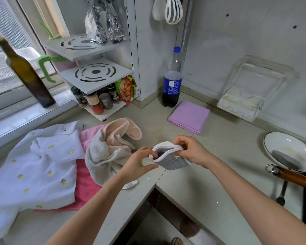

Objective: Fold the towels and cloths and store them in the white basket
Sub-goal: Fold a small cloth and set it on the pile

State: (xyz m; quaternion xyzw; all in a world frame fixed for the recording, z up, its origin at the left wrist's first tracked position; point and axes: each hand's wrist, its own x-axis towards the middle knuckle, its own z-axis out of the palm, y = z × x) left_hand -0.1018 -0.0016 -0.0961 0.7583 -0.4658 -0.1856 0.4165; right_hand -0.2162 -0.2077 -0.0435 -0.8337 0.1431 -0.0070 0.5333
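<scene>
A small grey cloth with a white border (171,160) is held just above the countertop, bent over on itself. My left hand (140,164) pinches its left edge and my right hand (191,151) pinches its upper right edge. A folded lilac cloth (189,116) lies flat near the back wall. To the left, a crumpled beige and peach towel (108,147) lies on a pink towel (86,184). A large white cloth with yellow banana prints (37,165) is spread at the far left. A white basket (0,68) shows behind the window mesh.
A spice rack (95,80) with jars, a dark glass bottle (27,75) and a cola bottle (172,82) stand at the back. A white pan (288,151) with a wooden handle sits at the right. The countertop (193,188) has a notched front corner.
</scene>
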